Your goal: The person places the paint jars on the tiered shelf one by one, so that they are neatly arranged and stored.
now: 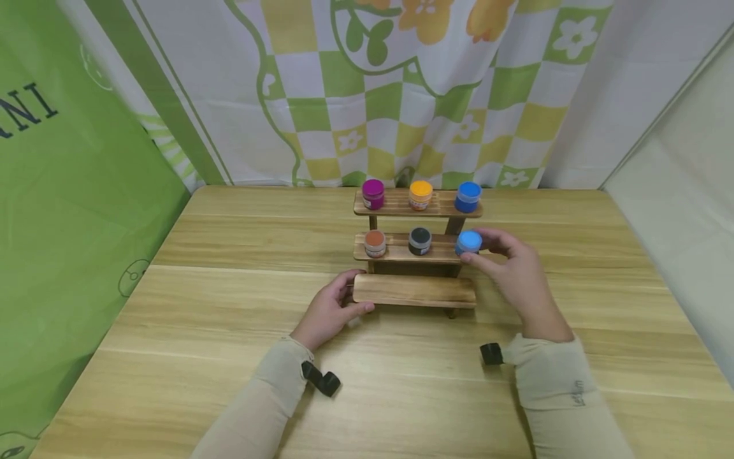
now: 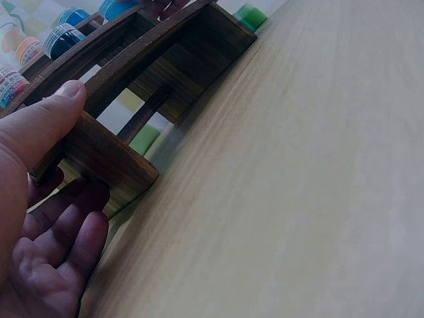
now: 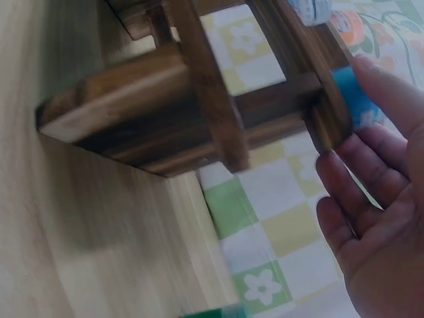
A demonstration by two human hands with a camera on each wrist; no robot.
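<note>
A three-tier wooden display stand [image 1: 414,291] stands on the table. My left hand [image 1: 328,309] grips the left end of its lowest tier, thumb along the front edge and fingers behind; in the left wrist view the thumb [image 2: 69,91] lies on the wood. At the right end of the middle tier, my right hand [image 1: 523,280] pinches a light blue paint jar [image 1: 469,241] between thumb and fingers. An orange-brown jar [image 1: 375,243] and a black jar [image 1: 420,241] share that tier. Purple [image 1: 373,194], yellow-orange [image 1: 420,195] and dark blue [image 1: 467,197] jars line the top tier.
The wood-grain table [image 1: 229,306] reaches back to a checked, flowered curtain [image 1: 390,115]. Green cloth [image 1: 69,223] hangs at the left. In the left wrist view, a green jar [image 2: 250,16] shows past the stand's far end. Black wrist cameras [image 1: 329,384] jut from both sleeves.
</note>
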